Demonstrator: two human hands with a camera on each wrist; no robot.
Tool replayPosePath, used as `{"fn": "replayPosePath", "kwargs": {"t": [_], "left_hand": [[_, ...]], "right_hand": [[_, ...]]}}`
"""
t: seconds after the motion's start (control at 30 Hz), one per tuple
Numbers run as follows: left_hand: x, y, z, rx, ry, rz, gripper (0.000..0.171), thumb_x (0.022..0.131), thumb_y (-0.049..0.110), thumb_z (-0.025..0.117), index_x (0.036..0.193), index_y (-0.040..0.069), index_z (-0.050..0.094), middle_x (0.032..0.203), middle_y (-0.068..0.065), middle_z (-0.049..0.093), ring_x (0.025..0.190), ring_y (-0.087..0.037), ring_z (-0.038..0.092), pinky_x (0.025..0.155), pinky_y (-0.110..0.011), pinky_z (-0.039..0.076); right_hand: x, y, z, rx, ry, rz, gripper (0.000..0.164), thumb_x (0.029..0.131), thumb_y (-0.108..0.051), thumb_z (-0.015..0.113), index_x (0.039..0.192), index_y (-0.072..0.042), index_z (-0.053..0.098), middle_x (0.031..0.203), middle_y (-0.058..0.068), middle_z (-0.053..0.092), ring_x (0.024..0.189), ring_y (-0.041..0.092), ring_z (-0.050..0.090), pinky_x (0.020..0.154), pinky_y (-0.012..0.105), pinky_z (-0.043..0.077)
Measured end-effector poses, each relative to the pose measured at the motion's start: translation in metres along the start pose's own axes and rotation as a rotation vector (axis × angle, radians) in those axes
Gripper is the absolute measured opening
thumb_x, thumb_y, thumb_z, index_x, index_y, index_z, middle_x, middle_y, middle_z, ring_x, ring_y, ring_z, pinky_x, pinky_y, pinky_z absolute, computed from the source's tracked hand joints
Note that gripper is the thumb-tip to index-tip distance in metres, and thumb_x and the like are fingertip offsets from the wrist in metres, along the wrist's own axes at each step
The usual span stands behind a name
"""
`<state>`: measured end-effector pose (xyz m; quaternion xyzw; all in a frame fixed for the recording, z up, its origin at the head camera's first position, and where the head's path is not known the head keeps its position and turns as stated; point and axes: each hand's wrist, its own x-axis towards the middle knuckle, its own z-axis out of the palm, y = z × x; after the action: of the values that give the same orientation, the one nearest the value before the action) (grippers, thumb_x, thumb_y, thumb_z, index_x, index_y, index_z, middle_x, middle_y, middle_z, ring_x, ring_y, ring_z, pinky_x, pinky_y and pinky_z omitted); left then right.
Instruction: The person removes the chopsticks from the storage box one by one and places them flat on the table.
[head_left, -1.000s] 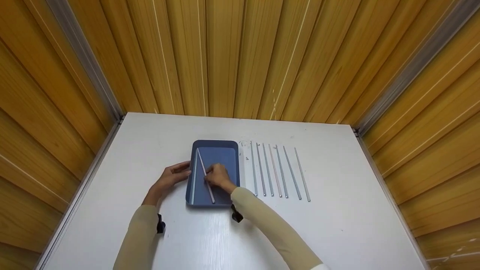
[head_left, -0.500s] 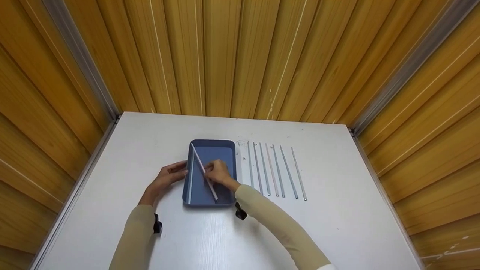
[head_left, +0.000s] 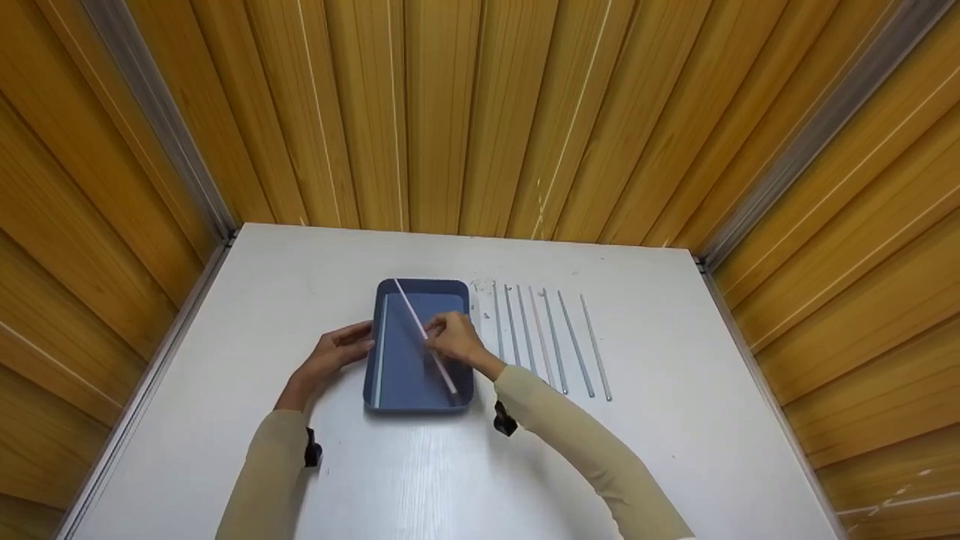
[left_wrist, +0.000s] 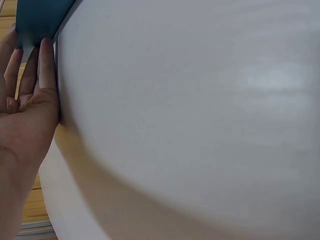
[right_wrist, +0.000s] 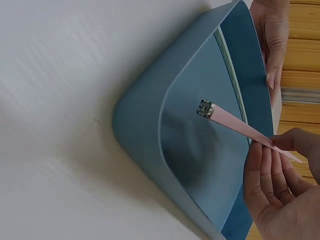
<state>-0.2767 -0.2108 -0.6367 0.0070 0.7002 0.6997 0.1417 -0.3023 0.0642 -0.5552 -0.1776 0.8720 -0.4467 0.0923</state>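
Observation:
My right hand [head_left: 455,337] pinches a pink chopstick [head_left: 409,307] near its middle, between thumb and fingertips. The chopstick slants over the blue tray [head_left: 418,410], its far tip overlapping the back rim. In the right wrist view its thick end, with a dark, silvery cap [right_wrist: 204,108], is raised above the tray floor. Along the tray's left wall lies a pale chopstick [right_wrist: 231,70]. My left hand [head_left: 335,356] rests against the outside of that wall, fingers extended; the left wrist view shows fingertips [left_wrist: 46,47] touching the tray side.
Right of the tray, several chopsticks [head_left: 595,349] lie side by side on the white table [head_left: 645,450], mostly bluish or greyish, one pinkish. My right forearm [head_left: 577,442] passes in front of their near ends. Wood-patterned panels [head_left: 450,112] surround the table at back and sides.
My right hand has raised the pink chopstick off the tray floor and carried it to the right, toward the tray's middle. My left hand stays at the tray's left side.

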Motion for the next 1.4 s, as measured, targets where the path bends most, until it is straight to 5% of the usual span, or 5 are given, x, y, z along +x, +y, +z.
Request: {"fn": "replayPosePath", "kwargs": {"t": [0.4,0.73,0.93,1.17,1.4], "left_hand": [[0.0,0.002,0.0,-0.014,-0.005,0.014,0.063,0.097,0.017,0.072,0.153,0.005,0.046,0.156,-0.019,0.048,0.133,-0.018,0.059,0.105,-0.027,0.054],[-0.001,0.002,0.001,0.004,0.01,-0.008,0.062,0.097,0.017,0.071,0.153,0.005,0.046,0.158,-0.018,0.046,0.14,-0.023,0.053,0.103,-0.023,0.053],[0.0,0.001,0.003,0.007,0.004,0.004,0.063,0.097,0.016,0.072,0.153,0.004,0.046,0.157,-0.019,0.047,0.14,-0.023,0.053,0.103,-0.022,0.054],[0.001,0.001,0.002,0.008,0.01,0.007,0.064,0.096,0.016,0.073,0.152,0.003,0.046,0.156,-0.02,0.047,0.133,-0.017,0.058,0.103,-0.024,0.054],[-0.001,0.0,-0.001,0.032,0.004,0.009,0.063,0.097,0.015,0.071,0.153,0.002,0.044,0.159,-0.021,0.044,0.143,-0.028,0.05,0.103,-0.022,0.053]], "right_hand": [[-0.011,0.01,-0.035,0.017,0.044,-0.054,0.02,0.079,0.003,0.074,0.098,0.008,0.077,0.088,0.023,0.077,0.068,0.014,0.07,0.057,0.019,0.055],[-0.024,0.028,-0.057,0.099,0.064,0.08,0.021,0.081,0.005,0.07,0.101,0.009,0.075,0.085,0.02,0.075,0.065,0.023,0.071,0.052,0.028,0.061],[-0.03,0.046,-0.076,0.09,0.099,0.107,0.021,0.083,0.004,0.069,0.102,0.01,0.074,0.085,0.021,0.074,0.061,0.008,0.065,0.052,0.029,0.062],[-0.041,0.066,-0.097,0.101,0.155,0.175,0.019,0.085,0.004,0.07,0.103,0.009,0.074,0.083,0.016,0.073,0.067,0.021,0.071,0.055,0.031,0.063],[-0.055,0.089,-0.117,0.097,0.2,0.239,0.021,0.086,0.004,0.07,0.106,0.011,0.072,0.086,0.013,0.071,0.068,0.018,0.07,0.057,0.029,0.063]]}}
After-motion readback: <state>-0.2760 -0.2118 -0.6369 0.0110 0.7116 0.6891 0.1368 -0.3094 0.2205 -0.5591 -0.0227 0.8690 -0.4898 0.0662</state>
